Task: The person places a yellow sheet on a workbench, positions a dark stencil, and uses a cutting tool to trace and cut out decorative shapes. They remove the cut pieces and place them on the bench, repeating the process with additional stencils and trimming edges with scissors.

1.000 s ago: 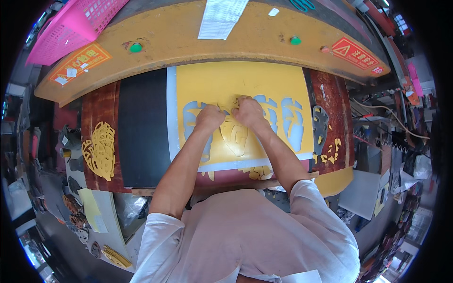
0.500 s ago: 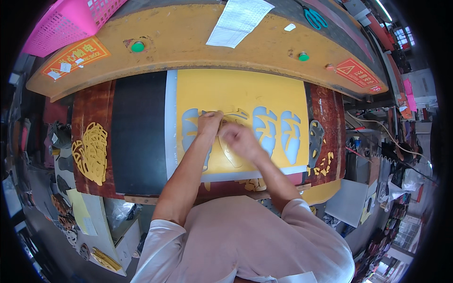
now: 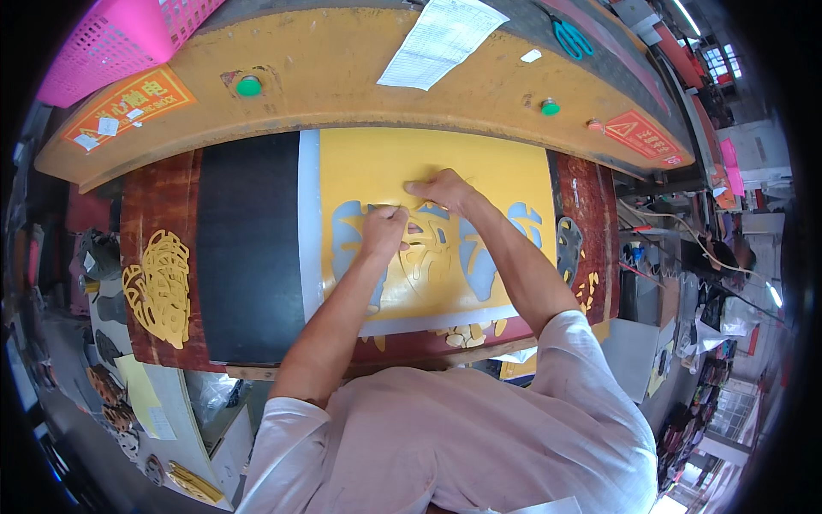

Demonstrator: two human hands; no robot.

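Observation:
A yellow sheet lies on the work surface, with several shaped openings cut through it that show pale grey beneath. Near its middle, a slotted yellow cut piece sits between two of these openings. My left hand is closed at the upper left edge of that piece, thumb and fingers pinched on it. Just above the piece, my right hand is over the sheet, fingers drawn together and pointing left. Whatever may be in the right fingertips is too small or hidden to make out.
A pile of slotted yellow pieces lies left of a black panel. A dark slotted shape and small yellow scraps lie at the right. Across the far side runs an orange machine beam with green buttons, paper and scissors.
My right hand has moved up and away from me, from over the middle of the cut piece to above its far end. My left hand has shifted slightly toward me.

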